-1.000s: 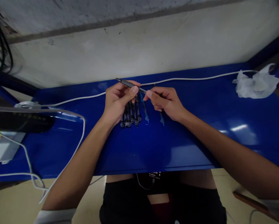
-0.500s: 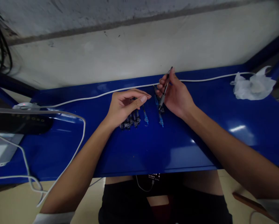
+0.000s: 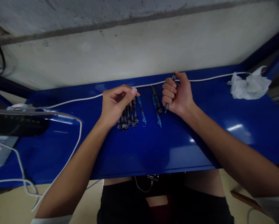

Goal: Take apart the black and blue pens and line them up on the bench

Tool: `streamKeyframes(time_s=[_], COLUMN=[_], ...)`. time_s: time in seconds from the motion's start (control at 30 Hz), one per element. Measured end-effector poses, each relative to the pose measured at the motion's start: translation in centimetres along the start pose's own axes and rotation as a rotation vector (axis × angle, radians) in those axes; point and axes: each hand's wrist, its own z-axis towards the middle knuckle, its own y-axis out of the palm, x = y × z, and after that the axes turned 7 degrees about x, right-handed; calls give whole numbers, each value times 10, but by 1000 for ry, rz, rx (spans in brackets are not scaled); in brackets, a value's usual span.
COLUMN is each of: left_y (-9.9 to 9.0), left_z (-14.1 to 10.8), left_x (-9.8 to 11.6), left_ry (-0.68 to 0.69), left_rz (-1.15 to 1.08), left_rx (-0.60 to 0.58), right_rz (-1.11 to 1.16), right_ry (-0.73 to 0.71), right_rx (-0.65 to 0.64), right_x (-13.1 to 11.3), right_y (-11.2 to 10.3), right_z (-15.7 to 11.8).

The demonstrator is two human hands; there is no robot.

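My right hand is wrapped around a dark click pen, its tip pointing down and toward me. The thumb lies at the pen's upper end. My left hand hovers over a row of several black pens, thumb and fingertips drawn together; what they hold, if anything, is hidden. Just right of that row lies a blue pen. Between my hands, a second blue pen lies beside a dark pen. The left hand covers the upper ends of the black pens.
Everything lies on a blue metal tabletop against a pale wall. A white cable runs along the back. A crumpled white plastic bag sits at the far right. At left are a black box and a looping white cable.
My right hand has closed its fingers around the pen, which was held more loosely, and turned with it. My left hand has shifted slightly left, uncovering more of the left blue pen.
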Motion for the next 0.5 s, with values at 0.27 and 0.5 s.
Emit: streamKeyframes(time_s=[0.27,0.5], left_y=[-6,-50], left_z=[3,19], left_x=[2,0], left_ry=[16,48], left_rz=[122,571], left_rx=[-19,-81], right_rz=[139,133], right_ry=[-2,-12], right_rx=[-42,21], right_x=[1,-3], right_y=[-3,-4], right_z=[1,0])
